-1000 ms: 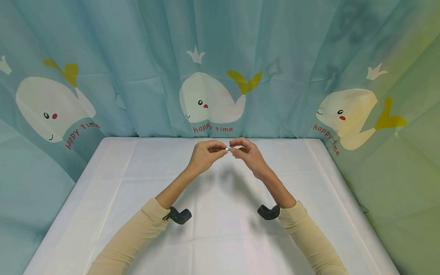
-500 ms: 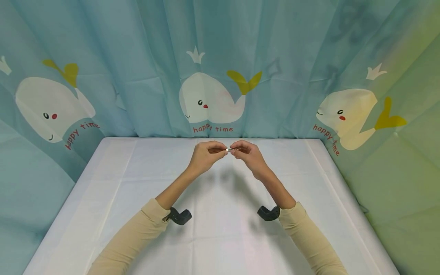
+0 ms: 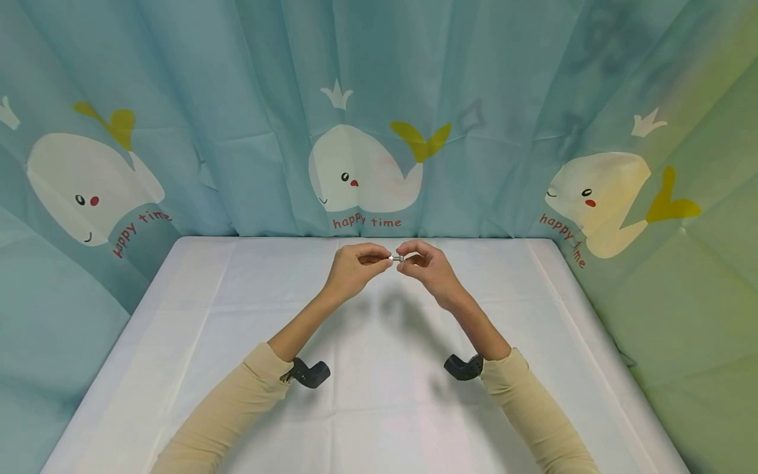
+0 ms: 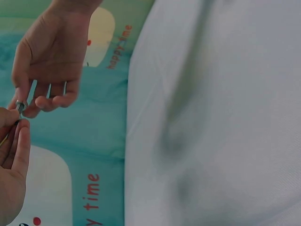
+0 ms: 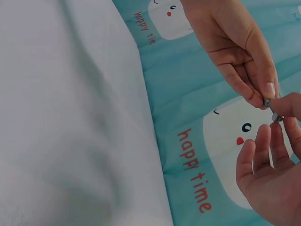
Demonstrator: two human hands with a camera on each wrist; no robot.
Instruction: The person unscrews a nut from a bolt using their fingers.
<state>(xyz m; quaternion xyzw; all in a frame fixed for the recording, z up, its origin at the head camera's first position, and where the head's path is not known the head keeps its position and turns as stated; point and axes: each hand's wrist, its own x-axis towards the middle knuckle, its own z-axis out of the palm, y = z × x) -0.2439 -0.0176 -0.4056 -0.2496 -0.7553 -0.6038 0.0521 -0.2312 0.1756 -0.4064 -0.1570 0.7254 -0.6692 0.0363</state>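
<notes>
A small metal bolt [image 3: 396, 259] lies roughly level between the hands, well above the table. My left hand [image 3: 351, 268] pinches its left end between thumb and fingertips, which cover most of that end. At the bolt's right end sits a hex-shaped nut [image 5: 277, 117]. Around this nut the thumb and index finger of my right hand [image 3: 431, 268] are curled, fingertips right at its sides; a slim gap shows there in the head view. The right hand's other fingers [image 5: 245, 157] are loosely bent away from the bolt.
A white cloth covers the table [image 3: 379, 368] beneath the hands. Blue-green curtains [image 3: 266, 118] printed with whales stand close behind its far edge and along both sides. A dark wrist mount [image 3: 310, 372] sticks out from each sleeve.
The right thumb and index finger closed in over the nut, then spread slightly, so the nut now shows between them. My left hand has stayed nearly still.
</notes>
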